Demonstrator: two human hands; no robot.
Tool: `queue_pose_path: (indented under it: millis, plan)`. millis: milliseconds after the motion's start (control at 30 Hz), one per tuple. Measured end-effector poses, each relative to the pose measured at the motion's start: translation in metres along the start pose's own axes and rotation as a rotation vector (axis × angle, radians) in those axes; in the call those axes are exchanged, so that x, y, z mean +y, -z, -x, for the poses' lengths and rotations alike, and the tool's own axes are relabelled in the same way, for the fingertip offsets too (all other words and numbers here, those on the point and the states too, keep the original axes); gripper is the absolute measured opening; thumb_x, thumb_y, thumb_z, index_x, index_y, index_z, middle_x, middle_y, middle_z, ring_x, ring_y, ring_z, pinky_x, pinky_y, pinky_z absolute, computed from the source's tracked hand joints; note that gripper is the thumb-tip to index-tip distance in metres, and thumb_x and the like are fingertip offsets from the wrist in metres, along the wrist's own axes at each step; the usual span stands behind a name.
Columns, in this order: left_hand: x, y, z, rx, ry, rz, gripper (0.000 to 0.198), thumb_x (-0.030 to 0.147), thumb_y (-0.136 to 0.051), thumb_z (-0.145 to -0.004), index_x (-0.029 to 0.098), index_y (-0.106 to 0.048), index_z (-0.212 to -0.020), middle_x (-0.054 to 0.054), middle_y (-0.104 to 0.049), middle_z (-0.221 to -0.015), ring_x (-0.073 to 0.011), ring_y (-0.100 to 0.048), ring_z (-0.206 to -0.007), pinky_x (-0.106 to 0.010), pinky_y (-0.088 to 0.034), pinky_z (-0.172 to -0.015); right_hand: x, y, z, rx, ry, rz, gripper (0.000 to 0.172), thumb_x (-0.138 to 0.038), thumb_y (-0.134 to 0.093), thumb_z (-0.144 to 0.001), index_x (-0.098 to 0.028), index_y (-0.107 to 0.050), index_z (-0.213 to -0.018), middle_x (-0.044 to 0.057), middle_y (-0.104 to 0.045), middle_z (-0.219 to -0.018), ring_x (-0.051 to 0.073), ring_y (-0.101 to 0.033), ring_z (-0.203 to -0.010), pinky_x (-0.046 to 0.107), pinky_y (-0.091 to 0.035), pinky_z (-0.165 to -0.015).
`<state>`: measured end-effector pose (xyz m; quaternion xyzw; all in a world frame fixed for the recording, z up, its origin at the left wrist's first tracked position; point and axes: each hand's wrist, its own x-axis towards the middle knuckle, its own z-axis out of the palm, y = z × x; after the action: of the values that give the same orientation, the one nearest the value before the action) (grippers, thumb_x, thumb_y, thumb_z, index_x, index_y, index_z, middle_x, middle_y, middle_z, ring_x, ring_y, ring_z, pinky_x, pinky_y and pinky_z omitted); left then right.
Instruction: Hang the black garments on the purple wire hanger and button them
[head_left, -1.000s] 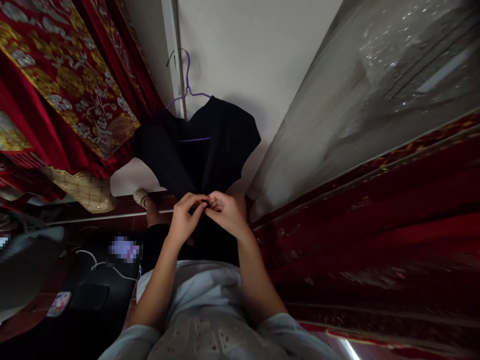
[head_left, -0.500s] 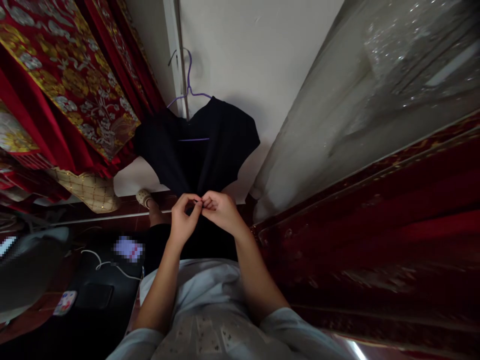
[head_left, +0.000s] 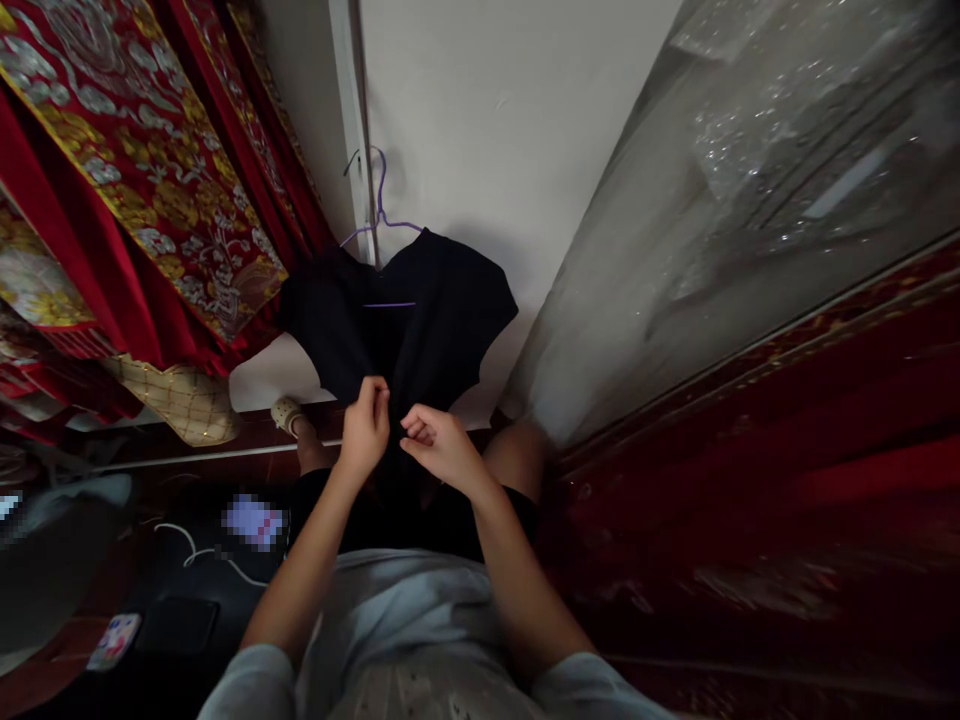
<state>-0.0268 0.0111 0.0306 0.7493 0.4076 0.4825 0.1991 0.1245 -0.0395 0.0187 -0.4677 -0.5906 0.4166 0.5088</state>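
Note:
A dark short-sleeved garment [head_left: 457, 315] with an open V-shaped front hangs on a purple hanger [head_left: 382, 215] before me. My left hand [head_left: 365, 428] is closed, thumb and fingertips pinched at the front edge of the garment, below the hanger's crossbar. A little lower and to the right, my right hand [head_left: 442, 447] is closed with curled fingers near the other front edge. What lies in its fingers is too small and dark to make out. A small gap separates the two hands. The garment's lower part merges with my dark shorts [head_left: 450, 525].
Red embroidered cloth [head_left: 180, 190] hangs at the left. A plastic-wrapped bulk [head_left: 637, 260] and dark red fabric [head_left: 750, 480] fill the right. On a black seat [head_left: 214, 575] lie a blurred-out phone [head_left: 255, 522] and a white cable [head_left: 191, 550]. A beige clog [head_left: 286, 414] is on my foot.
My hands, which met at the fingertips, have come apart; the left moved slightly up and left, the right slightly down. The view has shifted, showing the garment lower and my right knee.

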Motion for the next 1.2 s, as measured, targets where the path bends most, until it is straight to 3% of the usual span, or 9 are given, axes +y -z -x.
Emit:
queue_pose_path:
  millis: [133, 267, 367, 500, 633, 733, 833, 967, 1200]
  plan:
    - [0.0, 0.01, -0.085, 0.05, -0.146, -0.111, 0.01, 0.023, -0.044, -0.105, 0.022, -0.054, -0.103, 0.002, -0.055, -0.073, -0.0134, -0.052, -0.056, -0.024, -0.04, -0.061, 0.025, 0.009, -0.003, -0.025, -0.04, -0.102, 0.017, -0.027, -0.067, -0.067, -0.02, -0.055, -0.077, -0.004, -0.055, -0.071, 0.012, -0.053, -0.063, 0.025, -0.042, -0.062]
    - [0.006, 0.012, -0.18, 0.12, -0.286, -0.174, 0.007, 0.022, -0.049, -0.102, 0.024, -0.055, -0.104, -0.002, -0.059, -0.075, -0.0197, -0.06, -0.063, -0.028, -0.045, -0.067, 0.052, 0.014, -0.017, 0.163, -0.093, -0.068, 0.012, -0.023, -0.059, -0.06, -0.021, -0.049, -0.067, -0.006, -0.048, -0.063, 0.011, -0.046, -0.059, 0.023, -0.034, -0.058]
    - [0.0, 0.009, -0.22, 0.117, -0.31, -0.169, 0.005, 0.025, -0.05, -0.103, 0.023, -0.055, -0.103, -0.004, -0.061, -0.075, -0.0241, -0.066, -0.072, -0.032, -0.049, -0.074, 0.063, 0.015, -0.025, 0.201, -0.088, -0.007, 0.01, -0.021, -0.056, -0.061, -0.021, -0.047, -0.065, -0.006, -0.045, -0.062, 0.01, -0.043, -0.059, 0.022, -0.031, -0.057]
    - [-0.01, 0.01, -0.227, 0.114, -0.329, -0.195, 0.011, 0.031, -0.049, -0.104, 0.021, -0.055, -0.104, -0.007, -0.063, -0.08, -0.0266, -0.068, -0.079, -0.035, -0.05, -0.079, 0.067, 0.017, -0.032, 0.106, -0.095, 0.087, 0.012, -0.014, -0.059, -0.065, -0.02, -0.049, -0.067, -0.007, -0.048, -0.063, 0.01, -0.047, -0.062, 0.021, -0.035, -0.061]
    - [0.004, 0.018, -0.219, 0.047, -0.402, -0.168, 0.02, 0.039, -0.05, -0.105, 0.021, -0.055, -0.102, -0.007, -0.061, -0.089, -0.0254, -0.067, -0.093, -0.035, -0.05, -0.087, 0.049, 0.019, -0.06, 0.017, -0.092, 0.102, 0.013, -0.019, -0.072, -0.075, -0.017, -0.063, -0.086, -0.003, -0.063, -0.074, 0.011, -0.058, -0.069, 0.023, -0.044, -0.07]
    - [0.025, 0.023, -0.214, 0.028, -0.483, -0.237, 0.019, 0.039, -0.054, -0.105, 0.021, -0.057, -0.099, -0.009, -0.059, -0.104, -0.025, -0.061, -0.106, -0.035, -0.05, -0.092, 0.009, 0.024, -0.1, 0.057, 0.05, -0.035, 0.017, -0.033, -0.071, -0.088, -0.018, -0.065, -0.091, 0.0, -0.066, -0.079, 0.01, -0.059, -0.07, 0.021, -0.045, -0.066]
    - [0.038, 0.025, -0.211, 0.014, -0.469, -0.274, 0.012, 0.034, -0.058, -0.105, 0.022, -0.057, -0.103, -0.008, -0.056, -0.116, -0.0221, -0.056, -0.107, -0.033, -0.05, -0.092, -0.042, 0.032, -0.144, 0.074, 0.111, -0.207, 0.04, -0.058, -0.063, -0.096, -0.018, -0.064, -0.097, 0.002, -0.066, -0.08, 0.01, -0.059, -0.065, 0.02, -0.046, -0.057]
    - [0.038, 0.028, -0.213, -0.079, -0.455, -0.313, 0.005, 0.023, -0.053, -0.107, 0.021, -0.058, -0.105, -0.006, -0.059, -0.103, -0.0209, -0.06, -0.098, -0.034, -0.05, -0.092, -0.093, 0.039, -0.184, 0.071, 0.067, -0.245, 0.056, -0.073, -0.059, -0.094, -0.017, -0.063, -0.094, 0.003, -0.066, -0.077, 0.01, -0.06, -0.062, 0.019, -0.048, -0.054]
    - [0.029, 0.042, -0.22, -0.178, -0.51, -0.183, 0.015, 0.012, -0.057, -0.095, 0.021, -0.06, -0.106, -0.009, -0.065, -0.11, -0.0279, -0.063, -0.112, -0.044, -0.049, -0.102, -0.103, 0.045, -0.194, 0.036, 0.051, -0.244, 0.031, -0.043, -0.066, -0.1, -0.014, -0.06, -0.089, 0.002, -0.065, -0.075, 0.008, -0.058, -0.059, 0.017, -0.047, -0.055]
